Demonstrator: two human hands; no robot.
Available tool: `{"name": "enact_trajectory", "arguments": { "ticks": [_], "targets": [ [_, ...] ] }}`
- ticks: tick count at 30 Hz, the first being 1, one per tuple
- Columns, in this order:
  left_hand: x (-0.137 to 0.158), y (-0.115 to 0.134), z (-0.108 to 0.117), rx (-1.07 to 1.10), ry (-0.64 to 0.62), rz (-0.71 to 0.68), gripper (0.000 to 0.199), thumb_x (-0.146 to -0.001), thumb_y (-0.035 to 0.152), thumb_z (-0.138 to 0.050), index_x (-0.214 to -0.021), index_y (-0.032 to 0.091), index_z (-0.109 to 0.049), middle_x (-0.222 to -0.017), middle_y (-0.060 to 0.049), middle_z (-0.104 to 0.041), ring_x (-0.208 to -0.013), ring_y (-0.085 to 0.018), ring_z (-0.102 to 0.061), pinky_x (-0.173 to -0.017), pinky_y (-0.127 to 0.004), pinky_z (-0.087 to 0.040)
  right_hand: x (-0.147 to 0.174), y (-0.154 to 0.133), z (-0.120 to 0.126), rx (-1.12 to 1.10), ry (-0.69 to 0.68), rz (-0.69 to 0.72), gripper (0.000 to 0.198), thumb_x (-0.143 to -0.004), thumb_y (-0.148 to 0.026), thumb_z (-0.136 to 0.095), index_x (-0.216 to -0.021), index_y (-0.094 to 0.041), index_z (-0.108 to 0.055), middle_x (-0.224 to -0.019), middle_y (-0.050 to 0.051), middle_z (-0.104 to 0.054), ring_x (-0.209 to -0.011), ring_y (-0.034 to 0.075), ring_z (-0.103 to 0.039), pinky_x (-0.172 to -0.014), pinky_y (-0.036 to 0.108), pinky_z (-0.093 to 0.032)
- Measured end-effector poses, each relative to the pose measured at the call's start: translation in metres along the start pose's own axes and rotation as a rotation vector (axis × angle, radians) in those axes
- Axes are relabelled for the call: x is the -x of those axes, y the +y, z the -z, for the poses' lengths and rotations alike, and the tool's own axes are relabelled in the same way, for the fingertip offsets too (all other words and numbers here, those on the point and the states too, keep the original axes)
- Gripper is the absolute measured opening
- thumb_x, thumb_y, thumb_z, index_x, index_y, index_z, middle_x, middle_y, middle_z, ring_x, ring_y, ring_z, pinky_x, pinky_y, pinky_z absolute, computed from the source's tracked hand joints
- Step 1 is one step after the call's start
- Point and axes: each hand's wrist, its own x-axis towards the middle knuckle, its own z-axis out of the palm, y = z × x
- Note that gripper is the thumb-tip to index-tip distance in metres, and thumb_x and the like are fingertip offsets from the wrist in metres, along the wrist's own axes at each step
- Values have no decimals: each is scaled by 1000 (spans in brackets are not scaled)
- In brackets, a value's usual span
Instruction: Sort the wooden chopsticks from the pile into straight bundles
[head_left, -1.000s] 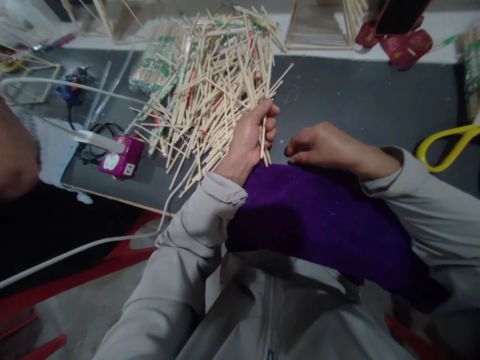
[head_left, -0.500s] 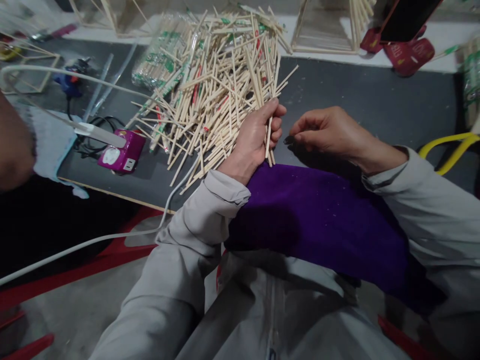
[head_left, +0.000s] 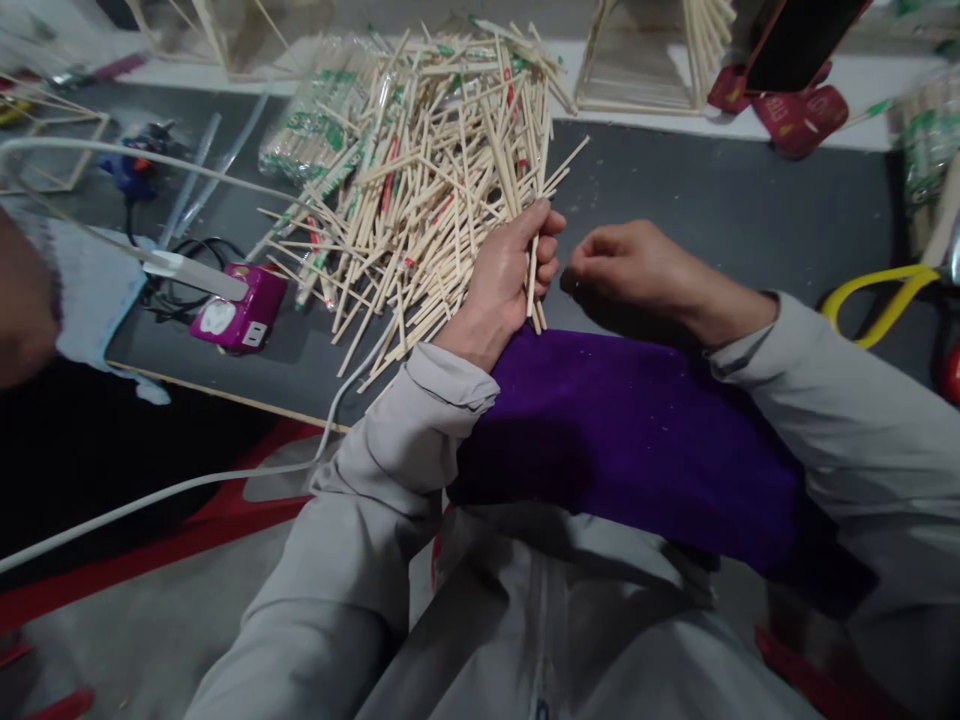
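Observation:
My left hand [head_left: 504, 265] is closed around a few thin wooden chopsticks [head_left: 532, 270], which stick out above and below the fist. It rests at the near right edge of a big loose heap of chopsticks [head_left: 442, 190]. My right hand [head_left: 626, 262] is just to the right, its fingers curled and pressed together in a pinch. Something small and dark shows at its fingertips, too hidden to name. Under both wrists, a purple cloth [head_left: 637, 430] covers my lap up to the table edge.
Packed chopsticks [head_left: 322, 120] lie behind the heap. A purple plug adapter [head_left: 240, 310] with a white cable and a blue glue gun [head_left: 135, 170] are at left. Yellow-handled scissors [head_left: 877, 300] lie at right. Stick frames [head_left: 645, 60] stand at the back. Another person's arm [head_left: 26, 300] shows at far left.
My right hand has moved left, closer to my left hand, and the dark thing at its fingertips is now less visible. My left hand keeps its hold, and the view has shifted slightly.

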Motion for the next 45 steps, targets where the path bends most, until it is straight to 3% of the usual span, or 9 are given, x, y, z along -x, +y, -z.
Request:
{"name": "enact_trajectory", "arguments": {
  "ticks": [3, 5, 13, 16, 23, 29, 35, 40, 45],
  "targets": [
    [-1, 0, 1, -41, 7, -19, 38, -96, 48, -56, -72, 17, -55, -50, 8, -39, -35, -2, -37, -32, -15, -19, 4, 5, 18, -574, -16, -182, 18, -89, -22, -58, -72, -20, -52, -66, 2, -53, -52, 10, -41, -46, 23, -33],
    [-2, 0, 1, -93, 30, -23, 38, -92, 50, -61, -72, 19, -54, -50, 8, -41, -35, -3, -38, -32, -15, -22, 5, 9, 26, -715, 37, -215, 19, -89, -28, -60, -73, -21, -51, -71, 4, -57, -56, 12, -47, -47, 22, -38],
    [-2, -4, 3, -136, 13, 40, 34, -89, 49, -64, -73, 19, -58, -51, 5, -51, -38, -5, -49, -32, -15, -28, 4, 6, 28, -861, 87, -280, 23, -95, -32, -48, -78, -20, -60, -78, 8, -66, -67, 14, -61, -54, 22, -48],
    [-1, -5, 2, -129, 29, 49, 28, -88, 44, -68, -76, 19, -62, -56, 3, -58, -44, -7, -57, -34, -15, -35, 7, 4, 27, -900, 87, -250, 24, -95, -34, -55, -77, -19, -60, -76, 6, -65, -63, 12, -59, -50, 20, -46],
    [0, -2, -1, -71, -17, 168, 7, -88, 19, -64, -85, 14, -67, -65, 1, -62, -49, -7, -61, -47, -18, -53, 9, -2, 25, -915, -17, -229, 4, -88, -9, -65, -85, -13, -66, -60, -2, -58, -43, 4, -44, -36, 13, -34],
    [2, 6, -3, -87, -109, 136, 16, -94, 22, -57, -83, 13, -65, -44, 9, -40, -29, -2, -29, -28, -12, -24, 9, -4, 29, -953, -72, -155, 21, -100, -13, -48, -91, -9, -66, -61, -5, -52, -36, 1, -32, -32, 13, -21],
    [5, 9, -3, -132, -117, 130, 53, -100, 45, -44, -56, 17, -55, -34, 7, -31, -22, -5, -24, -23, -16, -19, 11, -12, 35, -933, 7, -148, 20, -101, -16, -49, -88, -10, -63, -61, -6, -48, -38, 0, -33, -33, 12, -19],
    [-2, 9, 1, -73, -120, 162, 56, -102, 46, -39, -55, 17, -54, -37, 7, -31, -24, -5, -24, -24, -17, -19, 56, -19, 107, -717, 229, -122, 18, -99, -16, -50, -88, -10, -63, -59, -7, -47, -40, 0, -27, -36, 17, -11],
    [1, 11, -5, -84, -73, 190, 45, -100, 27, -37, -68, 16, -66, -43, 5, -35, -29, -5, -30, -27, -16, -25, 136, 20, 252, -369, 894, -219, 24, -94, -16, -46, -84, -7, -65, -52, -8, -38, -40, -4, -25, -46, 27, -5]
  ]
}}
